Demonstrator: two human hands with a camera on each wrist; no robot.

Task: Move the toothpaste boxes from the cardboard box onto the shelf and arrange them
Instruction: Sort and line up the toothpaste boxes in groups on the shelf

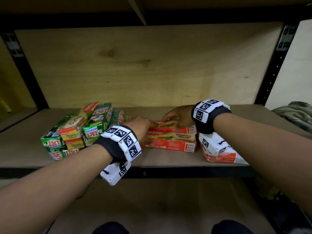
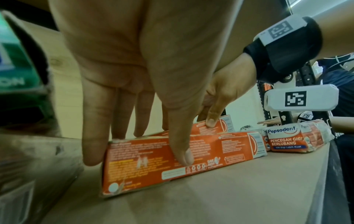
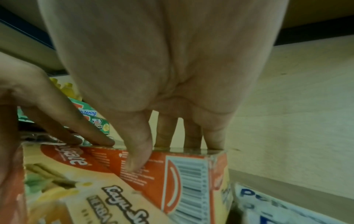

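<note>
At the bottom edge of the head view two dark knees (image 1: 231,228) are cut off by the frame, and above them a lower wooden board (image 1: 160,200) lies in shadow. The black front rail (image 1: 168,172) of the shelf crosses the middle of the frame, carrying a pale brown shelf board (image 1: 168,158).

On that board, centre frame, two red Colgate boxes (image 1: 172,141) lie one behind the other, touching. The left hand (image 1: 140,125) reaches down over the front box: its thumb presses the near face while the straight fingers go over the top to the far edge, pinching the box. The right hand (image 1: 179,115) grips the rear box likewise, thumb on the near side, fingers behind it.

At lower right a Pepsodent bundle (image 1: 221,157) sits near the edge, partly covered by the right wrist's camera unit. Left of centre, a loose pile of green Zact and Colgate boxes (image 1: 79,130) leans unevenly.

Behind stands a plywood back panel (image 1: 152,65), black uprights at both sides. A crumpled greyish cloth (image 1: 295,115) is cut off at the right edge. The cardboard box is in no view.
</note>
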